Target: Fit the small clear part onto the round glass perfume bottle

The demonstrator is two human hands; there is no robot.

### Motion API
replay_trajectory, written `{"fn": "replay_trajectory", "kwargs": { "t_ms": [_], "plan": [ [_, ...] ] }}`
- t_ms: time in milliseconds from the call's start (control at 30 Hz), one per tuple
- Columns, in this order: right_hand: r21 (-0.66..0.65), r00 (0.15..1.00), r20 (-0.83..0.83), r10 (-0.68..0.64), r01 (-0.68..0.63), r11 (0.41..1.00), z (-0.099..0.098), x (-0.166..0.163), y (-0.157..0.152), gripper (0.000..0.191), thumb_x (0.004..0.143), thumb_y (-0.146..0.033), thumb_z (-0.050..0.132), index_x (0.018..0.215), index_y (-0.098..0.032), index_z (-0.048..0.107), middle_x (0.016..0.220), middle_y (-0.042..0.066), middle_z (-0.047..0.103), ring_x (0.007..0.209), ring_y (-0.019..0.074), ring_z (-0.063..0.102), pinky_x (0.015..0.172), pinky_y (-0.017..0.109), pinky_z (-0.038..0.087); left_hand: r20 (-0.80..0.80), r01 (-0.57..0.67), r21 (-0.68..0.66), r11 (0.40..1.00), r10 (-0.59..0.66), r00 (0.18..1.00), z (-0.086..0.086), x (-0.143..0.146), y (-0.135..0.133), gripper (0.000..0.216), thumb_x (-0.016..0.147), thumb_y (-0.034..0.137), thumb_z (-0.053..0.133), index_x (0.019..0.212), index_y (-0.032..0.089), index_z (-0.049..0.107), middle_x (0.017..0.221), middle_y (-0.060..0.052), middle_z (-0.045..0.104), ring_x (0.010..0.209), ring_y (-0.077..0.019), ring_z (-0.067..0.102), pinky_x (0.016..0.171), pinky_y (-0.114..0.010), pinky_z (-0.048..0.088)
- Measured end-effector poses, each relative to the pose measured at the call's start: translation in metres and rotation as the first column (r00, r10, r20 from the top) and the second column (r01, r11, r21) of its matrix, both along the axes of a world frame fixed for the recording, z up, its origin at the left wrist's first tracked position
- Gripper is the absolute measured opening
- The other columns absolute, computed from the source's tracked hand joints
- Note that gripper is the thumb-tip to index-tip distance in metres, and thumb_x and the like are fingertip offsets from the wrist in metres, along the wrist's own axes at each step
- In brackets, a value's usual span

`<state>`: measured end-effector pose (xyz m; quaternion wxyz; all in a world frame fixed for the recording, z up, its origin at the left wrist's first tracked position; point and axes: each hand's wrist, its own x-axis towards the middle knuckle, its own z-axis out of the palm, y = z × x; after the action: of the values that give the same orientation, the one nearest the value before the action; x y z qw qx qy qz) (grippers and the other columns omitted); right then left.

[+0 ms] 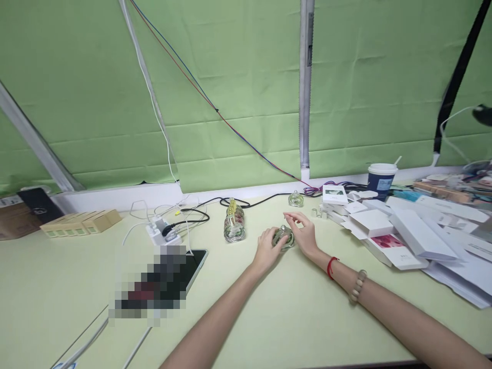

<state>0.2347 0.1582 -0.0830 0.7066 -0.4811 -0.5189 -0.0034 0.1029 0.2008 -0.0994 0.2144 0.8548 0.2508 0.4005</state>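
Note:
My left hand (268,247) is closed around a small round glass perfume bottle (284,239) that stands on the table. The bottle's short neck points up between my hands. My right hand (305,233) is just above and to the right of the neck, its thumb and fingers pinched together. Whatever may be in that pinch is too small to make out. Another round glass bottle (295,199) stands farther back. To the left, a row of glass bottles with gold tops (234,223) stands close together.
Opened white boxes (384,225) pile up on the right, in front of a blue paper cup (380,180). Small clear caps (320,213) lie beside them. On the left are a tablet (194,261), a power strip (163,233), cables and yellow boxes (82,223).

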Motion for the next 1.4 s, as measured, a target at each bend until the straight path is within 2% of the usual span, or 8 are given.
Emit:
{"fn": "replay_trajectory", "kwargs": {
  "t_ms": [233,433,667,1000,1067,1167,1233,1400],
  "plan": [
    [0.040,0.978,0.210,-0.004,-0.005,0.999,0.002,-0.009,-0.006,0.018,0.086,-0.033,0.055,0.088,-0.020,0.068,0.087,0.005,0.060,0.084,0.0164,0.054,0.079,0.031,0.043,0.054,0.096,-0.012,0.995,-0.095,0.994,-0.004,0.000,0.003,0.026,0.094,0.022,0.049,0.119,0.017,0.046,0.114,-0.007,0.050,0.105,-0.0219,0.045,0.092,-0.033,0.034],
    [0.024,0.985,0.168,0.023,-0.027,0.999,-0.003,-0.005,-0.002,0.015,0.083,-0.031,0.059,0.085,-0.019,0.068,0.084,0.005,0.060,0.080,0.0154,0.053,0.071,0.028,0.043,0.113,0.105,0.003,0.995,-0.104,0.988,-0.007,0.001,0.007,0.025,0.095,0.022,0.047,0.119,0.017,0.047,0.113,-0.007,0.050,0.105,-0.0210,0.045,0.093,-0.032,0.034],
    [-0.042,0.990,0.092,0.111,-0.107,0.993,-0.004,-0.006,-0.001,0.015,0.082,-0.031,0.061,0.088,-0.020,0.069,0.086,0.003,0.060,0.073,0.0124,0.049,0.068,0.025,0.042,0.004,0.031,0.029,0.999,-0.031,1.000,-0.006,0.001,0.005,0.026,0.096,0.021,0.046,0.121,0.016,0.046,0.112,-0.007,0.051,0.105,-0.0216,0.045,0.094,-0.034,0.034],
    [-0.086,0.996,0.012,0.089,-0.088,0.992,-0.004,-0.010,-0.001,0.022,0.078,-0.036,0.061,0.079,-0.015,0.067,0.076,0.004,0.055,0.059,0.0107,0.044,0.055,0.024,0.039,-0.087,-0.011,0.039,0.999,0.015,0.996,-0.002,0.001,-0.002,0.028,0.096,0.022,0.044,0.123,0.015,0.044,0.112,-0.008,0.051,0.104,-0.0224,0.045,0.093,-0.036,0.035],
    [-0.105,0.996,-0.001,0.092,-0.092,0.990,-0.005,-0.010,-0.001,0.024,0.077,-0.036,0.062,0.088,-0.015,0.065,0.082,0.005,0.056,0.060,0.0104,0.044,0.055,0.023,0.039,-0.100,-0.014,0.035,0.999,0.017,0.995,-0.001,0.001,-0.003,0.028,0.095,0.020,0.044,0.122,0.015,0.044,0.112,-0.009,0.051,0.105,-0.0227,0.045,0.093,-0.036,0.035],
    [-0.125,0.994,-0.051,0.095,-0.100,0.987,-0.005,-0.011,-0.002,0.050,0.072,-0.034,0.065,0.116,-0.016,0.052,0.094,0.006,0.058,0.059,0.0095,0.041,0.056,0.022,0.040,-0.091,0.008,0.025,1.000,-0.006,0.996,-0.001,0.001,-0.003,0.026,0.094,0.018,0.043,0.120,0.015,0.045,0.113,-0.009,0.050,0.106,-0.0227,0.044,0.093,-0.036,0.035],
    [-0.120,0.993,-0.071,0.096,-0.104,0.987,-0.004,-0.012,-0.003,0.061,0.071,-0.034,0.066,0.125,-0.016,0.043,0.097,0.006,0.059,0.057,0.0090,0.039,0.056,0.023,0.040,-0.081,0.021,0.024,0.999,-0.019,0.996,-0.002,0.001,-0.002,0.025,0.095,0.019,0.043,0.120,0.016,0.045,0.114,-0.008,0.050,0.106,-0.0222,0.044,0.093,-0.035,0.035],
    [-0.093,0.993,-0.062,0.099,-0.105,0.990,-0.003,-0.013,-0.003,0.041,0.075,-0.032,0.061,0.111,-0.015,0.051,0.086,0.004,0.060,0.058,0.0098,0.043,0.055,0.022,0.039,-0.095,0.017,0.040,0.999,-0.013,0.995,-0.003,0.001,-0.003,0.030,0.096,0.021,0.041,0.126,0.015,0.040,0.117,-0.009,0.049,0.108,-0.0215,0.043,0.095,-0.035,0.033]
  ]
}}
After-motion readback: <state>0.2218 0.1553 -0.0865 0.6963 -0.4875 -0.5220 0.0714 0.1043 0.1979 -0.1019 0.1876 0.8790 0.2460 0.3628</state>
